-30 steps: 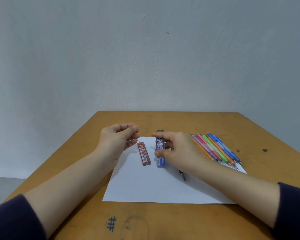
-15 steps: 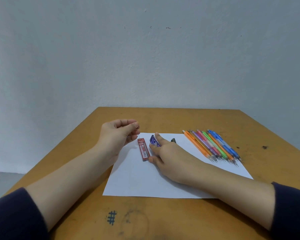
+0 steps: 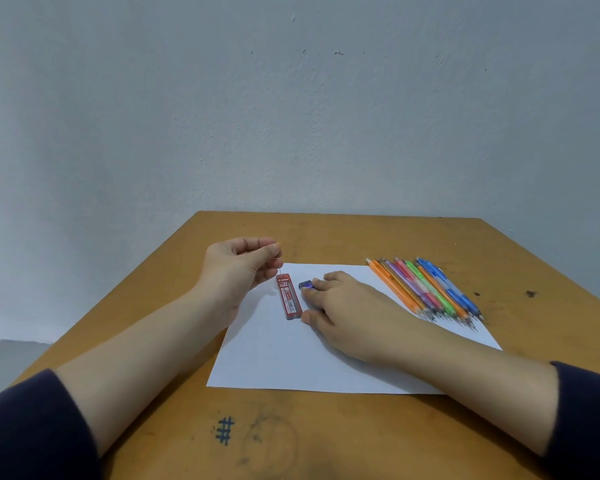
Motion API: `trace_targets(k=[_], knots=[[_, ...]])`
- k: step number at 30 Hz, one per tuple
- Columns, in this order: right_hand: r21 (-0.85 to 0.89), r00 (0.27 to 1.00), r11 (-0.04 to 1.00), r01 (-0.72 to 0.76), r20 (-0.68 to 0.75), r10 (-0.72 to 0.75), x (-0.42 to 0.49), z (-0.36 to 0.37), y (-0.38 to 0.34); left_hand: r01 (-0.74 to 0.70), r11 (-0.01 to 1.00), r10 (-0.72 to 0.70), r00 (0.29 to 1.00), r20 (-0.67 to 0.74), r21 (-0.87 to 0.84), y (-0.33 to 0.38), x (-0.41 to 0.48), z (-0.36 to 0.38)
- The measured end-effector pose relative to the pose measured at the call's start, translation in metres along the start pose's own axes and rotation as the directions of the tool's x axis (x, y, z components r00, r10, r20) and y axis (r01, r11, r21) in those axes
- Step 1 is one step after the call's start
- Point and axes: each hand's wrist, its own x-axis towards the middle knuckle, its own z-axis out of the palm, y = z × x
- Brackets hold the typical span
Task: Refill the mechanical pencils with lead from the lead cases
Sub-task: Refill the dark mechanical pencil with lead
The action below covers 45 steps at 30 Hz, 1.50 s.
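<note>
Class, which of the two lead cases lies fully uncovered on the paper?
The red lead case; the blue lead case lies mostly under the right hand.
</note>
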Motion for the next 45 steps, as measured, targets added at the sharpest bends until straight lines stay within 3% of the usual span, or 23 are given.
trace_targets(k=[3,7,9,12,15,23,27,34,39,45], knots=[[0.14,0.991,0.99,0.005,-0.131,0.013,0.003,-0.005,0.004,-0.003,1.0,0.003,1.0,0.009,-0.019,0.001,-0.001,0.001],[0.254,0.962,0.962,-0.098,-0.223,0.157,0.0,-0.027,0.017,0.0,1.0,0.0,1.0,0.012,-0.006,0.002,-0.003,0.002],[0.286,0.951,0.939,-0.191,-0.184,0.25,0.0,-0.032,0.026,-0.005,1.0,0.005,1.0,0.015,0.01,0.003,-0.005,0.002],[0.273,0.93,0.896,-0.351,-0.015,0.368,0.0,-0.031,0.032,-0.005,1.0,0.004,1.0,0.023,0.03,0.004,-0.007,0.003],[0.318,0.913,0.856,-0.407,0.113,0.392,0.001,-0.028,0.032,-0.006,0.999,0.004,1.0,0.028,0.05,0.005,-0.008,0.003],[0.453,0.881,0.764,-0.46,0.124,0.457,0.002,-0.025,0.033,0.087,0.996,-0.089,0.993,0.083,0.023,0.004,-0.009,0.004],[0.484,0.892,0.766,-0.423,0.071,0.447,0.004,-0.026,0.035,0.113,0.994,-0.111,0.983,0.143,-0.008,0.005,-0.011,0.005],[0.484,0.905,0.84,-0.246,-0.196,0.378,0.007,-0.025,0.039,0.011,0.999,-0.019,0.987,0.157,0.053,0.007,-0.014,0.005],[0.341,0.905,0.928,-0.15,-0.331,0.268,0.006,-0.023,0.037,-0.113,0.96,0.079,0.987,0.139,0.254,0.005,-0.012,0.004],[0.095,0.872,0.992,-0.077,-0.477,0.114,0.009,-0.02,0.045,-0.248,0.91,0.206,0.966,0.158,0.331,0.006,-0.01,0.002]])
